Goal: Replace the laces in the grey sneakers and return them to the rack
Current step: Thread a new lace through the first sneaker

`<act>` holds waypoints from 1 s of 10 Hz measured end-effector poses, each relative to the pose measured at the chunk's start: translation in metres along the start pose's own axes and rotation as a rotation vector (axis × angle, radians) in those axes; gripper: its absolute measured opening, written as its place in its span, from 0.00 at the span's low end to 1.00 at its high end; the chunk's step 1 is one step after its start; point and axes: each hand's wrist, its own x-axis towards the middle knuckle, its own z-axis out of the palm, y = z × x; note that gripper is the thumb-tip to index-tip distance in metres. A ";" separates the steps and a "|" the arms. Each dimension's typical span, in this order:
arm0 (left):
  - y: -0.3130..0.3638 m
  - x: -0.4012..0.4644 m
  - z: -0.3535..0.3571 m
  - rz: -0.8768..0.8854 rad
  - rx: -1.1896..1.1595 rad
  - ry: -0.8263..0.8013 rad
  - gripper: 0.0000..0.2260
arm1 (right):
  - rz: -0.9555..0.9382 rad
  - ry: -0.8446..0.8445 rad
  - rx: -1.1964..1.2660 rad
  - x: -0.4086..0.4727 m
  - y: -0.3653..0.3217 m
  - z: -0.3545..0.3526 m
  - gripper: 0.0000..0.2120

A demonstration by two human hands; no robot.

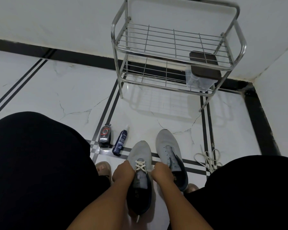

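From the head camera, both hands work at the nearer grey knit sneaker with a dark navy collar (140, 165), which lies on the white marble-patterned floor tiles (70, 90) between the person's black-clad knees. The left hand (123, 171) is curled against the shoe's left side at the eyelets; what its fingers hold is hidden. The right hand (161, 171) is curled on the shoe's right side, pinching the cream flat lace (140, 165) that crosses twice over the lower eyelets between the two hands.

Just right of the right hand lies the second grey sneaker (169, 146), without a lace. Further right, a loose bundle of cream laces (208, 158) lies on the floor. Left of the left hand, beyond it, lie a dark blue spray bottle (120, 142) and a black shoe-polish sponge applicator (105, 136). Far ahead of both hands stands the chrome wire two-tier shoe rack (173, 52), with a clear plastic box with a brown lid (204, 68) on its lower shelf.
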 end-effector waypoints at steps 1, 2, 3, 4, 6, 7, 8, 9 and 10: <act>0.005 -0.002 -0.003 -0.073 -0.102 -0.038 0.22 | -0.010 0.073 0.175 0.006 -0.010 -0.014 0.16; 0.009 -0.006 -0.001 -0.022 0.011 -0.107 0.24 | -0.066 0.102 0.284 0.008 -0.026 -0.037 0.09; 0.003 -0.011 0.004 0.031 0.131 -0.042 0.15 | -0.135 0.172 0.523 0.002 -0.037 -0.043 0.12; -0.001 -0.011 0.005 0.018 0.116 0.001 0.13 | -0.119 0.147 0.643 -0.003 -0.040 -0.026 0.10; -0.013 0.000 0.001 -0.032 -0.058 -0.067 0.14 | -0.196 0.061 0.038 -0.013 -0.024 0.020 0.11; -0.018 0.006 0.004 -0.028 -0.137 -0.086 0.15 | -0.184 -0.018 -0.077 -0.011 -0.023 0.030 0.11; -0.022 0.011 0.007 -0.016 -0.158 -0.100 0.15 | -0.213 -0.044 -0.178 -0.004 -0.024 0.035 0.11; -0.022 0.012 0.008 -0.003 -0.168 -0.103 0.15 | -0.222 0.000 -0.242 -0.004 -0.024 0.035 0.12; -0.021 0.013 0.009 0.010 -0.145 -0.087 0.15 | -0.254 0.044 -0.236 -0.003 -0.024 0.037 0.12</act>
